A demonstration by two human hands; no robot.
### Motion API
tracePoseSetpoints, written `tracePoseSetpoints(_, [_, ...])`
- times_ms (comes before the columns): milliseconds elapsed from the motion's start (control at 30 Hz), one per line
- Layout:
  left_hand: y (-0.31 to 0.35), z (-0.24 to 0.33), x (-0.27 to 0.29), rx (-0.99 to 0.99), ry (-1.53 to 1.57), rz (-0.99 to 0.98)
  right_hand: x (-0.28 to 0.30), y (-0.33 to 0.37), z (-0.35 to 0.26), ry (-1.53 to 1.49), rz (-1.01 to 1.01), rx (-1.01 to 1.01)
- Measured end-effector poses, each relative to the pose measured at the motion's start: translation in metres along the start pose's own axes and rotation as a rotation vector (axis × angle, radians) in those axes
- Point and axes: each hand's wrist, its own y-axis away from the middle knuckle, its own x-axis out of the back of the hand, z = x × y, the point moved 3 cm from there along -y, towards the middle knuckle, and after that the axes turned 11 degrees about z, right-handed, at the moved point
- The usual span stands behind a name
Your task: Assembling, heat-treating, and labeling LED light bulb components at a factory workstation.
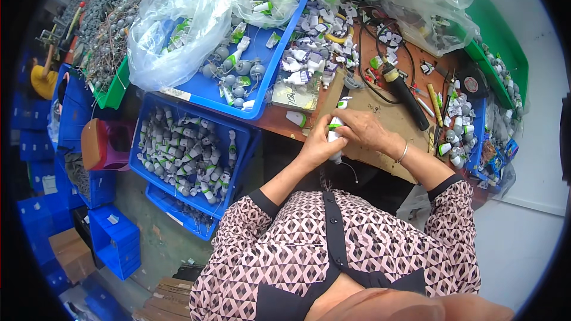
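Note:
Both my hands meet at the table's front edge around a small white plastic housing with a green band (pixel 336 125). My left hand (pixel 317 142) grips its lower part, fingers wrapped round it. From the right, my right hand (pixel 370 132) closes on its upper part, thumb and fingertips pressed together. A thin pale wire (pixel 354 171) with a bent end hangs below. My fingers cover much of the housing. Under my right hand lies a brown board (pixel 383 157). A loose white-and-green piece (pixel 295 119) rests left of my hands.
A black-handled tool with a cord (pixel 407 98) lies right of my hands. White plastic parts (pixel 309 47) heap behind them. Left are a blue tray (pixel 262 92) with grey balls and a blue bin (pixel 146 172) of similar housings. A green tray (pixel 514 62) stands far right.

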Motion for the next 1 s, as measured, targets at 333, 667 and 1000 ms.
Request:
tracePoseSetpoints(333, [0.003,0.003,0.003,0.194,0.111,-0.156,0.004,-0.008,-0.003,0.254,-0.276,0.113])
tracePoseSetpoints(667, [-0.002,0.003,-0.005,-0.248,-0.242,0.164,-0.017,0.017,0.004,0.069,0.245,-0.091])
tracePoseSetpoints(1000, [-0.001,0.012,0.002,0.123,0.027,-0.012,0.010,0.018,0.010,-0.074,0.016,-0.144])
